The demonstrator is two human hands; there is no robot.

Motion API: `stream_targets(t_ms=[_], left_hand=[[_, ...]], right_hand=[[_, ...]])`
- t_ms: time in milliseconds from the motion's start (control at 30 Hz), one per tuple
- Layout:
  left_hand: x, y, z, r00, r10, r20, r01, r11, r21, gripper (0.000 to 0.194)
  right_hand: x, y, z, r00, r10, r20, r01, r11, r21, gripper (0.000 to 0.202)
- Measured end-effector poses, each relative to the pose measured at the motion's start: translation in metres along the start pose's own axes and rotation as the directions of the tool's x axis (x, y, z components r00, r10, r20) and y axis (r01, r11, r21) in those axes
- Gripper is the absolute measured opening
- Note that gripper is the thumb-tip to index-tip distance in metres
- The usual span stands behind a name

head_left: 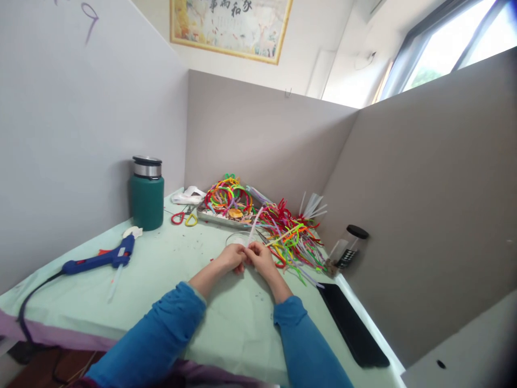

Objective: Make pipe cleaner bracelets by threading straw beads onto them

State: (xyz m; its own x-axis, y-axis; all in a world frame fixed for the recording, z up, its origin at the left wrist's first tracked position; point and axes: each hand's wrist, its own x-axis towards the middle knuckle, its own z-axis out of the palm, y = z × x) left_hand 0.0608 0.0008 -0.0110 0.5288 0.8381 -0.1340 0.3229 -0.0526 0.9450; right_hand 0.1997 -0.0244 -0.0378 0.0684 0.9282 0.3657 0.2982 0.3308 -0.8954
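My left hand (233, 256) and my right hand (259, 255) meet above the middle of the table, fingertips pinched together. Between them they grip a pale pinkish-white pipe cleaner (254, 225), which sticks up and leans slightly right. Its lower end is hidden by my fingers. Just behind the hands lies a thin ring-like outline (232, 235), perhaps a clear dish; I cannot tell. To the right of my right hand spreads a heap of colourful pipe cleaners (297, 237), with a red handle (278, 257) showing at its near edge.
A metal tray (218, 219) holds coloured rings and scraps. Scissors (184, 217) with red and yellow handles lie beside it. At left are a green bottle (147, 199) and a blue glue gun (100, 257) with its cord. At right are a black-lidded jar (348, 249) and a black flat object (352, 324).
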Motion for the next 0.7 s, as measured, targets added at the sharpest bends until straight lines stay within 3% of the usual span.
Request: stream_targets(t_ms=[200,367,500,600,700], left_hand=[[0.002,0.002,0.001,0.999,-0.035,0.006,0.035,0.996,-0.080,0.017],[0.000,0.006,0.003,0.996,-0.079,0.032,0.084,0.977,-0.197,0.015],[0.000,0.008,-0.001,0.997,-0.073,0.037,0.080,0.966,-0.246,0.019],[0.002,0.008,-0.010,0.996,-0.010,-0.087,-0.002,0.989,-0.146,0.022],[0.004,0.006,-0.018,0.960,0.093,-0.264,-0.047,0.983,0.175,0.024]], right_hand=[[0.002,-0.001,-0.001,0.993,-0.071,-0.098,0.059,0.991,-0.119,0.015],[0.002,0.000,-0.005,0.978,-0.025,-0.206,-0.026,0.971,-0.239,0.015],[0.002,0.004,-0.006,0.978,0.018,-0.207,-0.076,0.959,-0.272,0.014],[0.003,0.006,-0.006,0.975,0.007,-0.224,-0.071,0.957,-0.282,0.014],[0.005,0.009,-0.007,0.963,-0.018,-0.269,-0.062,0.956,-0.287,0.015]])
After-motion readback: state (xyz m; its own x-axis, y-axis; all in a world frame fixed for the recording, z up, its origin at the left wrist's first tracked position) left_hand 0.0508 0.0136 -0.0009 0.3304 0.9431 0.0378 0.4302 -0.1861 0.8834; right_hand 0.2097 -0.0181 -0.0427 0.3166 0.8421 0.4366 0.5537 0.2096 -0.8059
